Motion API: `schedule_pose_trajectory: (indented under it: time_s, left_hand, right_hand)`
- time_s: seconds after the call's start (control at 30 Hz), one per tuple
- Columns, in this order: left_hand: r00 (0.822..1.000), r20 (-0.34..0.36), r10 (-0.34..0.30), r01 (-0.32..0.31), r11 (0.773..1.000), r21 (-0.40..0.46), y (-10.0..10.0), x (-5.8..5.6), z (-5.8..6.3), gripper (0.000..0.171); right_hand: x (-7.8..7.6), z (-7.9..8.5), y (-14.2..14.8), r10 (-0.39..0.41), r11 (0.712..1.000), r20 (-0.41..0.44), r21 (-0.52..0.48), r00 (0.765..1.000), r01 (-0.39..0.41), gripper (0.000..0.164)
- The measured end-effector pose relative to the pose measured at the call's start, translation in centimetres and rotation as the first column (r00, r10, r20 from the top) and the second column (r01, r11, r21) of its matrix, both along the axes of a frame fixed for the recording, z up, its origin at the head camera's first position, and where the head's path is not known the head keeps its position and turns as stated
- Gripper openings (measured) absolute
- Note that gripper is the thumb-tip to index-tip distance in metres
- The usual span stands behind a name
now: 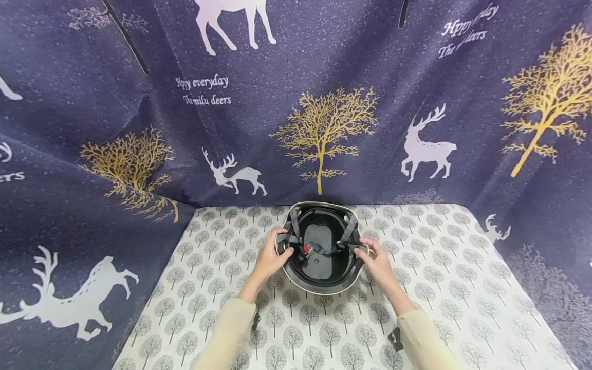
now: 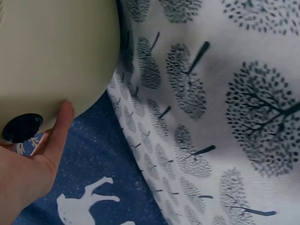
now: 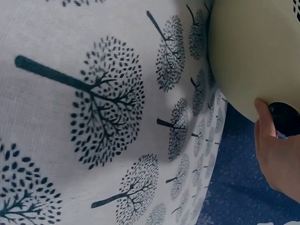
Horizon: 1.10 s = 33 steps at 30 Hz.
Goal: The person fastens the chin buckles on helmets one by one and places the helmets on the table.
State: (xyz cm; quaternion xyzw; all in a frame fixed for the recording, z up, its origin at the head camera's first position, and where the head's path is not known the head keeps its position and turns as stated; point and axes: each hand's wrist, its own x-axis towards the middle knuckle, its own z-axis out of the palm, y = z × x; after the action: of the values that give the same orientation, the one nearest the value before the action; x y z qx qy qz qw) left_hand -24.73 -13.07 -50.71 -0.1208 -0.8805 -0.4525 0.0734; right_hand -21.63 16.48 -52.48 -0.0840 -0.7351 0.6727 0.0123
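Note:
A helmet lies upside down on the table, its black padded inside facing up. Grey straps and a red buckle hang within the shell. My left hand grips the left rim, thumb on the inner edge and fingers along the outside. On the opposite rim my right hand holds on in the same manner. Both wrist views show the smooth pale-green outer shell, with a round black fitting beside the left fingers and another black fitting beside the right ones.
The table carries a white cloth printed with grey trees. Behind and beside it hangs a dark blue curtain with deer and golden trees. Cream sleeves cover both forearms, with small black parts near the cuffs.

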Motion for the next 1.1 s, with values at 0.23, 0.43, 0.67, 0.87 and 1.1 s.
schedule_pose_trajectory:
  time_s: [0.23, 0.43, 0.67, 0.87, 1.1]
  left_hand:
    - [0.997, -0.067, -0.031, 0.029, 0.999, -0.033, 0.9, 0.0, 0.8, 0.054]
    - [0.993, -0.110, -0.028, 0.016, 0.993, -0.113, 2.0, 0.0, 1.2, 0.061]
    - [0.997, -0.080, -0.014, 0.003, 0.991, -0.136, 2.7, 0.0, 1.8, 0.062]
    - [0.997, -0.067, -0.045, 0.035, 0.990, -0.135, 3.2, 0.3, 2.5, 0.062]
    - [0.995, -0.039, -0.094, 0.089, 0.989, -0.116, 3.7, 0.6, 3.2, 0.061]
  right_hand:
    - [0.5, 0.1, 0.9, 0.029, 0.989, 0.005, 0.143, 1.000, -0.029, 0.050]
    - [0.8, 0.3, 1.6, 0.062, 0.979, -0.011, 0.195, 0.998, -0.059, 0.053]
    - [0.8, 1.1, 1.2, 0.032, 0.958, -0.122, 0.288, 0.992, 0.005, 0.049]
    - [1.1, 1.8, -0.6, 0.050, 0.946, -0.309, 0.319, 0.950, 0.054, 0.042]
    - [1.8, 1.9, -2.2, 0.089, 0.955, -0.292, 0.298, 0.952, 0.002, 0.042]
